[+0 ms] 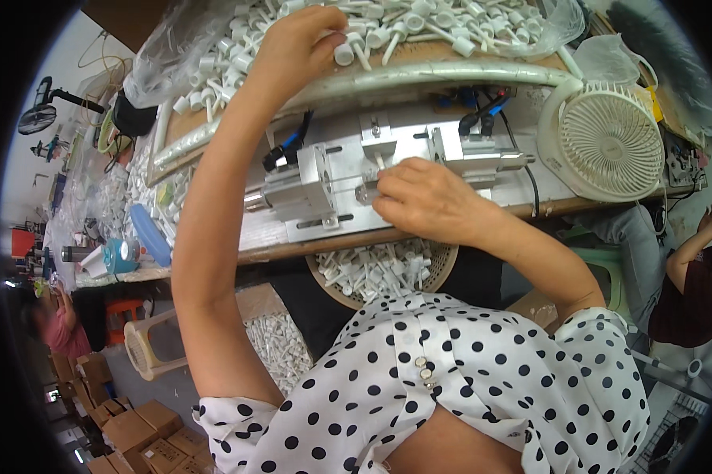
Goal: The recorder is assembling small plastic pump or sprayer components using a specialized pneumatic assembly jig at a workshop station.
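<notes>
My left hand (305,43) reaches over the far edge of the bench, its fingers curled together at a white plastic part with a round cap (344,54) by the heap. Around it lie many similar white plastic parts (419,22), each with a cylindrical head and a thin stem. My right hand (423,197) is closed at the middle of a metal clamping fixture (316,178). A white stem (380,160) shows between its fingertips and the fixture's rear block (377,142); the rest of that piece is hidden by my fingers.
A white round fan (613,142) stands on the bench at right. Black cables with blue fittings (293,142) run by the fixture. Below the bench edge is a basket (448,268) of white parts. Co-workers sit at right (692,292) and far left (67,328). Cartons (139,430) are stacked lower left.
</notes>
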A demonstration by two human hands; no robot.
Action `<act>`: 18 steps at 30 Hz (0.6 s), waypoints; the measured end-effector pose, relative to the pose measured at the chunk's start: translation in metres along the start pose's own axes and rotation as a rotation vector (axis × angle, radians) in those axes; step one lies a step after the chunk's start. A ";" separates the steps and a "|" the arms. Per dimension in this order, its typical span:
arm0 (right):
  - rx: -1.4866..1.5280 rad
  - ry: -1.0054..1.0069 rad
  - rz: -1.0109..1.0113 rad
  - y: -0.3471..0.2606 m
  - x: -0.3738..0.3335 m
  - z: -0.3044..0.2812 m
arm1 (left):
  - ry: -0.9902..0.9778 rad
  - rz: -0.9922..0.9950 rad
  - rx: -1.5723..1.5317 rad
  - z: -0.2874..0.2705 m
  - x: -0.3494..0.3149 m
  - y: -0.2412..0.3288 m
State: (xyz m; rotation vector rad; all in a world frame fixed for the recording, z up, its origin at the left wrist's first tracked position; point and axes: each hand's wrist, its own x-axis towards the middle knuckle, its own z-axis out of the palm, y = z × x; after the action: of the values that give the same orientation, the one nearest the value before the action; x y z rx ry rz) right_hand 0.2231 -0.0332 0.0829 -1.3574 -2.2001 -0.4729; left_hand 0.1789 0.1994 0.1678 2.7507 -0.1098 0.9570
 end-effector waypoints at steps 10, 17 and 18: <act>0.176 0.165 0.324 0.082 0.045 -0.028 | 0.498 -0.664 -0.717 0.014 -0.097 0.119; -0.216 -0.165 0.743 0.137 0.096 -0.027 | 0.363 -0.581 -0.306 0.059 -0.139 0.157; -0.215 -0.164 0.746 0.133 0.095 -0.030 | 0.316 -0.545 -0.253 0.064 -0.141 0.160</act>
State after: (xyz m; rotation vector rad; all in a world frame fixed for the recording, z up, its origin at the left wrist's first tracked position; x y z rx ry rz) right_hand 0.3141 0.0777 0.1670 -2.2468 -1.6033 -0.3190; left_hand 0.0838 0.0285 0.0614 2.1844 0.5073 1.1007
